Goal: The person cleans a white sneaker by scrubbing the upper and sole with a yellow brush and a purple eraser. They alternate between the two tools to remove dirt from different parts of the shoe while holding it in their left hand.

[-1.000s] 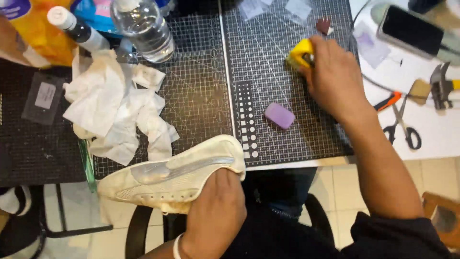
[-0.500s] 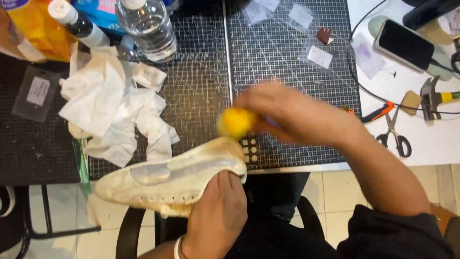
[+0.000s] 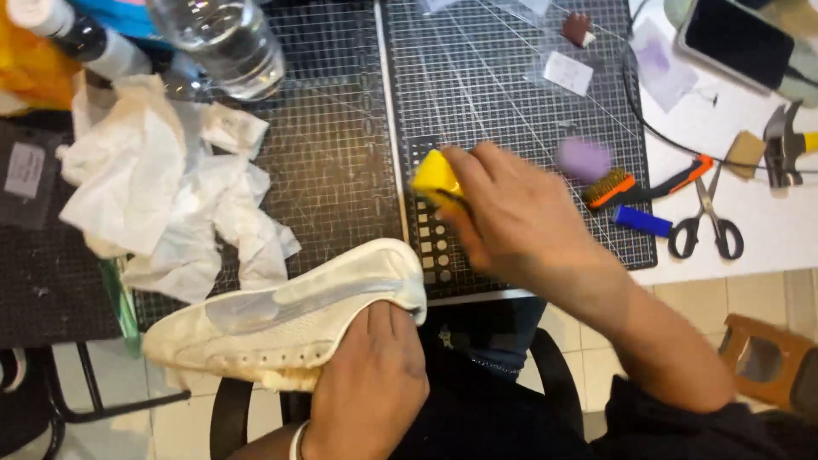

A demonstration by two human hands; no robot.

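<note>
A cream-white sneaker [image 3: 281, 315] lies on its side over the table's front edge. My left hand [image 3: 371, 383] grips it from below near the heel. My right hand [image 3: 511, 221] holds a small yellow tool [image 3: 436, 177] above the black cutting mat [image 3: 494, 94], a little above and to the right of the shoe's heel, not touching the shoe. The tool's working end is hidden by my fingers.
Crumpled white wipes [image 3: 162, 187] lie left of the shoe. A water bottle [image 3: 220, 38] and a dark bottle [image 3: 85, 38] stand at the back left. A purple block [image 3: 584, 158], wire brush [image 3: 626, 187], scissors [image 3: 705, 221], hammer [image 3: 784, 145] and phone [image 3: 737, 38] lie to the right.
My right hand carried the yellow tool from the far right of the mat toward the shoe's heel. The left hand kept its grip on the shoe.
</note>
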